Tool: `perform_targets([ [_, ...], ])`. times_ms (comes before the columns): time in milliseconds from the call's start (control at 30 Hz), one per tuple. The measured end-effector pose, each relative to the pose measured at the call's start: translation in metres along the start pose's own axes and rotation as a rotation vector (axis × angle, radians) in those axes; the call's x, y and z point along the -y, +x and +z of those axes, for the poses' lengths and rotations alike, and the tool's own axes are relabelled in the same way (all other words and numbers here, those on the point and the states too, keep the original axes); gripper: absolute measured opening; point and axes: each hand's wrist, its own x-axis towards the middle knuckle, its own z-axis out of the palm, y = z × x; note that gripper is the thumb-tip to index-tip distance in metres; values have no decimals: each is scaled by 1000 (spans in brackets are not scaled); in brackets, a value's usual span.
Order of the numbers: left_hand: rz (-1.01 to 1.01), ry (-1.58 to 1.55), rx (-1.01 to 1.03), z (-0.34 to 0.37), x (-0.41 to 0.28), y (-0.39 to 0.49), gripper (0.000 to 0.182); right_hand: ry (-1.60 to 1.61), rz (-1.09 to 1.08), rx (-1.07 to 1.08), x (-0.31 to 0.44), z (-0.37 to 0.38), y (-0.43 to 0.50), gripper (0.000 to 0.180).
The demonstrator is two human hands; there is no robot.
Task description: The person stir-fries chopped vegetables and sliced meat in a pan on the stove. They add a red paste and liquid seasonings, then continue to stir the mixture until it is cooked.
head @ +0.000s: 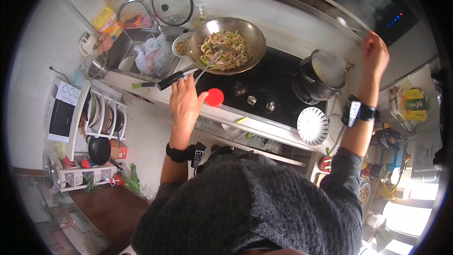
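Note:
My left hand (185, 97), back upward, is at the black handle (171, 80) of a steel wok (260, 47). The lower end of a metal spatula (208, 65) reaches the same fingers; which handle they touch is unclear. Sliced meat or mushroom with green pieces (226, 49) fills the wok's base, the spatula head among it. Beside my left thumb lies a round red lid (214, 97). My right hand (377, 51) is raised at the right below the range hood, closed around the end of a blurred spoon (342, 22). Below and left of it, a dark pot (311, 83) steams.
A ribbed white bowl (312, 126) sits at the black cooktop's (260, 88) front right corner. Left of the wok are a small food bowl (181, 46), plastic bags (152, 55) and the sink faucet (136, 5). A glass lid (172, 3) leans against the wall.

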Motion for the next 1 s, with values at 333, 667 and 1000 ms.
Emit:
perform_targets([
  [333,-45,-199,592,27,83,-2,29,161,212,135,-98,174,-77,17],
  [667,-130,-551,527,-21,108,2,42,-410,108,282,-176,241,-143,19],
  [1000,-236,-635,458,-25,118,15,44,-707,-372,539,-168,249,-154,16],
])
